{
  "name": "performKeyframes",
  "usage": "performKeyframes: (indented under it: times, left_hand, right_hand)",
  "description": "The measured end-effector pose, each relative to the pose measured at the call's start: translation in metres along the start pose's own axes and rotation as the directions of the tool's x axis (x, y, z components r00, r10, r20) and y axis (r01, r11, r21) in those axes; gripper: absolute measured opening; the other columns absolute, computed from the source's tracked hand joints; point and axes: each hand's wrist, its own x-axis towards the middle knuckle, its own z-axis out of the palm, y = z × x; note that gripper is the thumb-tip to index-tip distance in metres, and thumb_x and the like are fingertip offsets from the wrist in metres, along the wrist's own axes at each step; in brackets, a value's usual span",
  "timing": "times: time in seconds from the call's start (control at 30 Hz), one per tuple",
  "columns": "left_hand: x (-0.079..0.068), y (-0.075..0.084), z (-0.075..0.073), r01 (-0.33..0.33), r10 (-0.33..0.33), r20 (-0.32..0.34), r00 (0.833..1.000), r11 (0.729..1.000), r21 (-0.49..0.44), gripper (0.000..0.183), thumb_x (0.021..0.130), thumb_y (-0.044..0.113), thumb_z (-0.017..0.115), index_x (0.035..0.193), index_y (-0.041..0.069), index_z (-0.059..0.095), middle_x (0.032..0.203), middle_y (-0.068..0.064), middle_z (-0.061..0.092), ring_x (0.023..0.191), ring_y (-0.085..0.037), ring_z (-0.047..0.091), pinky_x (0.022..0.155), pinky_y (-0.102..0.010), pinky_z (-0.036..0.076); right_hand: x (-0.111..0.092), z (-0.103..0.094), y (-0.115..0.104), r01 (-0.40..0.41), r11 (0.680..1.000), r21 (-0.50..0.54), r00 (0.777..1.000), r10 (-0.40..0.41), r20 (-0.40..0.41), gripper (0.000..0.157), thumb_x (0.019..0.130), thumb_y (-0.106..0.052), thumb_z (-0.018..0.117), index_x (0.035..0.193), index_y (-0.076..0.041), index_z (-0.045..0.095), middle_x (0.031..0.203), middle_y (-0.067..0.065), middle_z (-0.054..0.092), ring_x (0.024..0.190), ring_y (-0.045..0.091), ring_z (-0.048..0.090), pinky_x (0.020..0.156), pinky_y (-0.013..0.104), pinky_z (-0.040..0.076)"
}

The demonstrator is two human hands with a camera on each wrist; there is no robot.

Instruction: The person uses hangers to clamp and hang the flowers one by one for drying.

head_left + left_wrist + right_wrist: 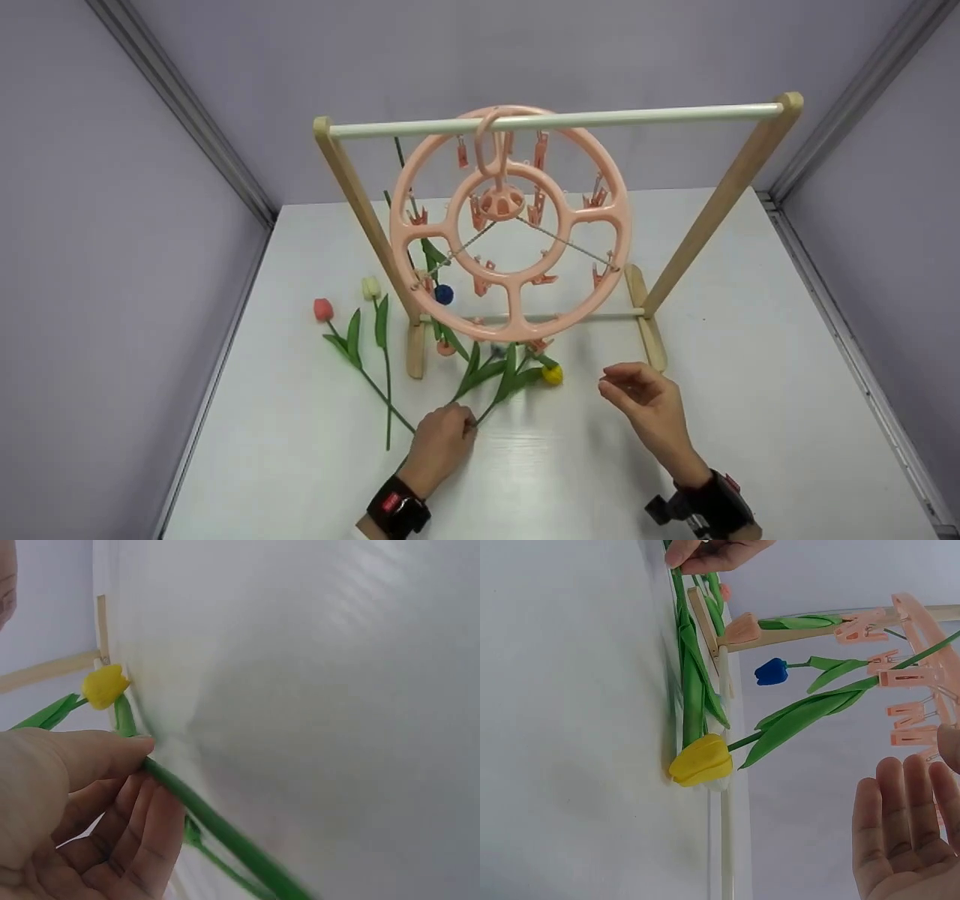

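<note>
My left hand is low over the table, left of centre, pinching a tulip's green stem between thumb and fingers. That tulip's long leaves reach toward a yellow tulip, which hides most of its flower head. The yellow tulip hangs head down from a clip on a round pink drying rack. A blue tulip and a peach tulip hang likewise. My right hand hovers right of the yellow tulip, holding nothing, its fingers relaxed and apart from the flowers.
The rack hooks over the white bar of a wooden stand, with several pink clips below its rings. A pink tulip and a cream tulip lie on the white table at left. Walls enclose the table.
</note>
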Motion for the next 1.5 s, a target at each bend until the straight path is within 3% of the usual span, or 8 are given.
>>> performKeyframes:
  times: [0.3,0.63,0.83,1.03,1.13,1.33,1.5]
  left_hand:
    - [-0.008,0.000,-0.033,-0.083,0.103,-0.114,0.988,0.981,0.174,0.008,0.085,0.000,0.082,0.080,0.006,0.078,0.073,-0.001,0.067,0.068,-0.016,0.067,0.059,-0.027,0.055]
    - [-0.024,0.007,-0.073,-0.132,0.163,-0.097,0.982,0.954,0.270,0.012,0.081,-0.003,0.085,0.078,0.006,0.077,0.070,-0.001,0.065,0.065,-0.016,0.065,0.055,-0.026,0.054]
    - [-0.035,0.017,-0.098,-0.182,0.214,-0.071,0.974,0.932,0.313,0.014,0.077,-0.002,0.089,0.076,0.007,0.078,0.069,0.001,0.064,0.065,-0.015,0.064,0.053,-0.024,0.052]
    - [-0.040,0.029,-0.118,-0.184,0.193,0.008,0.981,0.922,0.340,0.014,0.080,0.000,0.088,0.073,0.008,0.078,0.068,0.002,0.063,0.062,-0.013,0.061,0.050,-0.023,0.047]
    - [-0.041,0.036,-0.124,-0.202,0.202,0.037,0.979,0.916,0.348,0.016,0.082,0.002,0.086,0.072,0.009,0.076,0.067,0.002,0.061,0.061,-0.012,0.058,0.049,-0.023,0.044]
    - [-0.038,0.048,-0.125,-0.288,0.291,0.045,0.956,0.892,0.349,0.014,0.083,0.003,0.086,0.074,0.011,0.078,0.069,0.002,0.063,0.064,-0.013,0.061,0.049,-0.023,0.045]
    - [-0.030,0.060,-0.118,-0.347,0.344,0.071,0.936,0.875,0.339,0.010,0.084,0.006,0.086,0.079,0.013,0.081,0.074,0.002,0.067,0.068,-0.013,0.063,0.052,-0.022,0.048]
  right_hand:
    - [-0.003,0.001,0.004,-0.028,1.000,-0.012,1.000,0.028,0.006,0.017,0.090,0.008,0.077,0.106,0.004,0.074,0.095,-0.001,0.077,0.086,0.009,0.075,0.074,0.020,0.062]
    - [-0.006,0.007,0.001,-0.066,0.996,-0.053,0.997,0.068,0.042,0.015,0.091,0.003,0.078,0.104,-0.004,0.076,0.095,0.001,0.077,0.085,0.010,0.074,0.074,0.020,0.060]
    - [-0.008,0.009,-0.002,-0.040,0.995,-0.088,0.997,0.046,0.068,0.017,0.090,0.002,0.080,0.102,-0.009,0.077,0.094,-0.001,0.077,0.084,0.010,0.074,0.075,0.021,0.061]
    - [-0.011,0.011,-0.009,0.039,0.992,-0.123,0.993,-0.025,0.113,0.021,0.089,0.002,0.080,0.104,-0.013,0.077,0.097,0.014,0.076,0.087,0.008,0.074,0.078,0.019,0.061]
    - [-0.012,0.011,-0.014,0.111,0.985,-0.130,0.985,-0.092,0.143,0.024,0.089,0.004,0.080,0.105,-0.014,0.077,0.098,0.012,0.076,0.090,0.007,0.073,0.079,0.018,0.061]
    - [-0.010,0.010,-0.029,0.256,0.958,-0.129,0.954,-0.228,0.196,0.029,0.086,0.008,0.081,0.107,-0.013,0.077,0.097,0.004,0.075,0.090,0.006,0.072,0.080,0.017,0.061]
    - [-0.005,0.009,-0.041,0.330,0.934,-0.139,0.926,-0.292,0.239,0.032,0.084,0.008,0.082,0.107,-0.015,0.078,0.096,0.002,0.075,0.087,0.006,0.072,0.076,0.017,0.061]
